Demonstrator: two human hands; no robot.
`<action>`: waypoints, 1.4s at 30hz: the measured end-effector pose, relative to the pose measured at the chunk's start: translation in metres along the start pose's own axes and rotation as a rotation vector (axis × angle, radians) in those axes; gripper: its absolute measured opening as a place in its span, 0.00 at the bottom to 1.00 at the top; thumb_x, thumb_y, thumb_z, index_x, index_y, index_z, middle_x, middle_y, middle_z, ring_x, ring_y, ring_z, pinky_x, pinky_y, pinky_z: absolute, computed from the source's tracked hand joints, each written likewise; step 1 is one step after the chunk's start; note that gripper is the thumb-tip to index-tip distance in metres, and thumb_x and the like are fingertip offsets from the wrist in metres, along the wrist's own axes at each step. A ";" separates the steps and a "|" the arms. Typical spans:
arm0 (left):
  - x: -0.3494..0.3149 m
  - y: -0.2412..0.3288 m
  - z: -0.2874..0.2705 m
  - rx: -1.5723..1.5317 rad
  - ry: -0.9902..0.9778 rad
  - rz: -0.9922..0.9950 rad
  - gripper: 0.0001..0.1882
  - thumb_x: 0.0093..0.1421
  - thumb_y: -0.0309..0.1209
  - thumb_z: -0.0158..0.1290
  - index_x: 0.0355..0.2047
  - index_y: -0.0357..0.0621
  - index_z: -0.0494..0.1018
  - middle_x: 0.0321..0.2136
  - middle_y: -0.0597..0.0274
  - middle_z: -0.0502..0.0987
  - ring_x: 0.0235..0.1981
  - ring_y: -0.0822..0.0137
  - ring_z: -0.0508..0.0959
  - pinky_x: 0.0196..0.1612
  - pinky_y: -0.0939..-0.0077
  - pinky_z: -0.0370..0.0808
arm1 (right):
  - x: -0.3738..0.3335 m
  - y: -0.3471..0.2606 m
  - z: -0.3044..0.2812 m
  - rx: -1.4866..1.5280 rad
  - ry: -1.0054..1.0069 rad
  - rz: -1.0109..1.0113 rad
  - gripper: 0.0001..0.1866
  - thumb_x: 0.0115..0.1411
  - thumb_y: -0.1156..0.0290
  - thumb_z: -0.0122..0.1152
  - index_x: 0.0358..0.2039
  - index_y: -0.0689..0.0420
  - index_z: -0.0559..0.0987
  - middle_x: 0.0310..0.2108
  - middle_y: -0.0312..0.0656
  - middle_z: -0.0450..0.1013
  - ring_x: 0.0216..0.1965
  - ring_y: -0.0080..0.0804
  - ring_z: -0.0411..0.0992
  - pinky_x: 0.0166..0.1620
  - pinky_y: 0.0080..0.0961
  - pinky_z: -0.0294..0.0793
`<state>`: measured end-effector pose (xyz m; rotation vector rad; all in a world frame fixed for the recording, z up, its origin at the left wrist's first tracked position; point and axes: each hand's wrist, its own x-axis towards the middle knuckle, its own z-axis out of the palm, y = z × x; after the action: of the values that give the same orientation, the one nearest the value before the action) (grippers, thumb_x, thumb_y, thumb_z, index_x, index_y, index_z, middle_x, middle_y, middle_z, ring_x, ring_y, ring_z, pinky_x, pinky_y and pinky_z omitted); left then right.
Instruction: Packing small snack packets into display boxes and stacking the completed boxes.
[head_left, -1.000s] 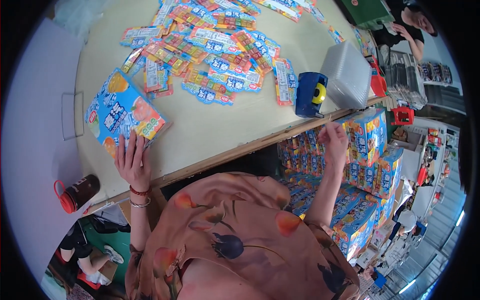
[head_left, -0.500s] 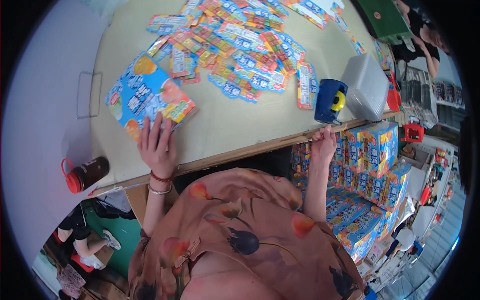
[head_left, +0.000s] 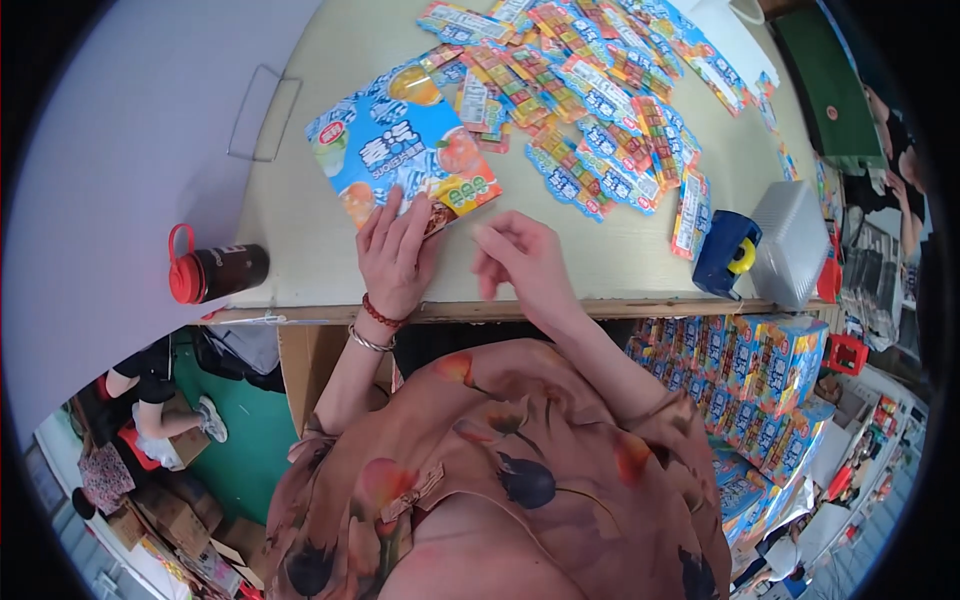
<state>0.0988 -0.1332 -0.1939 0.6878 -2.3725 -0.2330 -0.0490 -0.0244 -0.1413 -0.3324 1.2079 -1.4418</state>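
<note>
A blue carton (head_left: 400, 140) with printed fruit and drinks lies on the table, tilted a little to my line of view. My left hand (head_left: 395, 255) rests on its near edge, fingers stretched out flat over the printed face. Just right of the carton's near corner, apart from it, is my right hand (head_left: 530, 262), slightly blurred. Its thumb and forefinger are pinched together, the other fingers curled; whatever they hold is too small to make out. Farther right stands a dark blue tape dispenser (head_left: 722, 258) with a yellow core, near the table's front edge.
Many colourful candy packs (head_left: 590, 95) are heaped at the far middle. A clear plastic tub (head_left: 790, 240) stands beside the dispenser. At the left are a dark bottle with a red lid (head_left: 225, 272) and a wire frame (head_left: 262, 115). Wrapped cartons (head_left: 745, 365) are stacked below right.
My right hand has moved left from beside the tape dispenser to near the carton. The left hand stays on the carton. The whole view has shifted.
</note>
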 end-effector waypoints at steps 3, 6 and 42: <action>0.000 -0.002 0.003 -0.027 0.032 0.016 0.29 0.52 0.28 0.60 0.56 0.49 0.68 0.50 0.64 0.75 0.57 0.59 0.70 0.57 0.67 0.62 | 0.021 0.014 0.015 0.050 0.041 0.044 0.10 0.62 0.68 0.56 0.33 0.63 0.73 0.20 0.40 0.73 0.15 0.24 0.70 0.18 0.18 0.70; 0.000 -0.001 0.000 0.019 0.001 0.039 0.27 0.52 0.27 0.59 0.54 0.53 0.71 0.50 0.65 0.74 0.57 0.58 0.70 0.57 0.66 0.62 | 0.025 0.028 0.014 0.058 0.056 0.107 0.11 0.63 0.68 0.56 0.33 0.64 0.73 0.22 0.41 0.73 0.16 0.25 0.72 0.19 0.18 0.72; -0.009 -0.023 -0.015 -0.361 0.216 -0.380 0.38 0.60 0.36 0.53 0.65 0.37 0.48 0.66 0.47 0.49 0.68 0.56 0.49 0.68 0.59 0.42 | 0.150 -0.010 -0.049 -0.738 -0.269 -0.254 0.33 0.62 0.42 0.45 0.53 0.59 0.73 0.52 0.43 0.72 0.54 0.35 0.68 0.58 0.29 0.63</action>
<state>0.1241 -0.1478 -0.1948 0.9272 -1.9118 -0.6946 -0.1361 -0.1322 -0.2174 -1.1799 1.4731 -1.0586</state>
